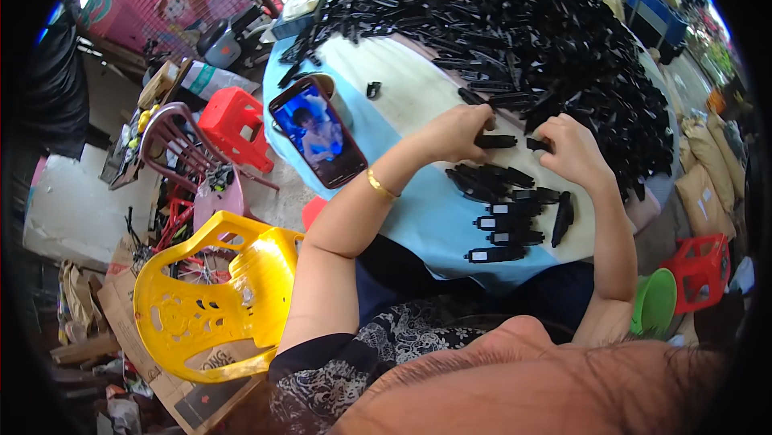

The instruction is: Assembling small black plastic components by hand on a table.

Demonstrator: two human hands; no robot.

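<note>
My left hand point(460, 131) is closed around one end of a slim black plastic piece point(497, 141), whose other end points right. Facing it, my right hand point(574, 150) pinches a short black part point(538, 145). A narrow gap separates the two. Just below, several black plastic pieces point(498, 255) lie in a rough stack, some with a small white patch. One dark piece point(563, 219) lies crosswise at their right. Beyond my hands rises a large heap of similar black parts point(515, 25), covering the far side of the table.
The round table has a pale blue and cream cloth point(414, 222). A phone point(319, 131) playing video leans on a round container at the left. A yellow chair point(217, 298) stands to my left, red stools point(237, 125) beyond it. At right are a green bucket point(655, 302) and sacks point(701, 194).
</note>
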